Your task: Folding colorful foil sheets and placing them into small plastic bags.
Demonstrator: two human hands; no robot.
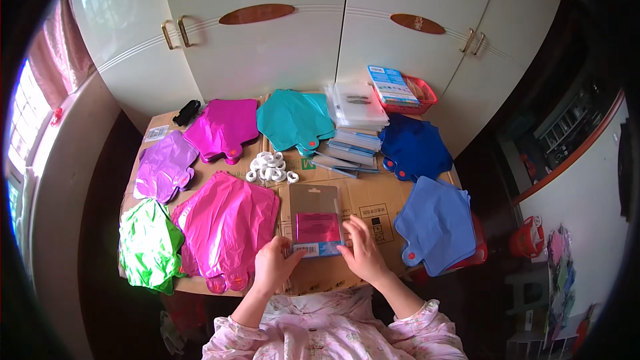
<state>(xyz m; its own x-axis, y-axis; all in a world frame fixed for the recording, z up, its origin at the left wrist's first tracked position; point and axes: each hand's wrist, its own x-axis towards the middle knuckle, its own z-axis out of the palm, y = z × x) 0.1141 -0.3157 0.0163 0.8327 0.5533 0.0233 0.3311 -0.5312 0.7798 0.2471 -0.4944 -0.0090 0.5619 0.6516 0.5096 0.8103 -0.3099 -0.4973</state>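
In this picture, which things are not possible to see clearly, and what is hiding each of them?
In the head view:
1. Underside of the clear package: it faces away from the camera.
2. Exact number of white rings: they overlap.
3. Most of the inside of the red basket: the blue-and-white packet covers it.
4. Grip of the left hand: its own curled fingers partly hide the contact.

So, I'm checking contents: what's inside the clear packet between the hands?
The packet holds a shiny pink piece; whatever lies directly beneath that piece is covered.
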